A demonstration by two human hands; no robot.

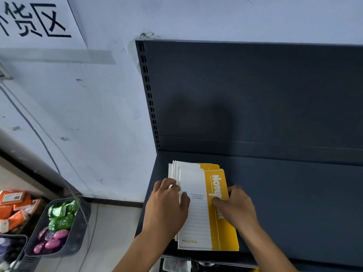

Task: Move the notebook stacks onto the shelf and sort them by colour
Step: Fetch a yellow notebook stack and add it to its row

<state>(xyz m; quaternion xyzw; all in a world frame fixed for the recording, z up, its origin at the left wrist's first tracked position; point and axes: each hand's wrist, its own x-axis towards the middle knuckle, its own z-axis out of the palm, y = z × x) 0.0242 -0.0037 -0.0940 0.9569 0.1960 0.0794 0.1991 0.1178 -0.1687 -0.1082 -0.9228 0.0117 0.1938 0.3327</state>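
Observation:
A stack of white-and-yellow notebooks (198, 216) lies at the left end of the dark grey shelf (294, 203), slightly fanned at its far edge. My left hand (167, 205) presses on the stack's left side, fingers curled over the edge and thumb on the top cover. On the yellow strip at the right edge rests my right hand (235, 207), fingers gripping that side. Both hands hold the same stack flat against the shelf. No notebooks of another colour show.
The shelf's back panel (255, 95) rises behind, with a slotted upright (149, 91) at its left. To the right of the stack the shelf surface is bare. A grey basket of green and purple packets (57, 226) and orange boxes (13, 207) sit at lower left by the wall.

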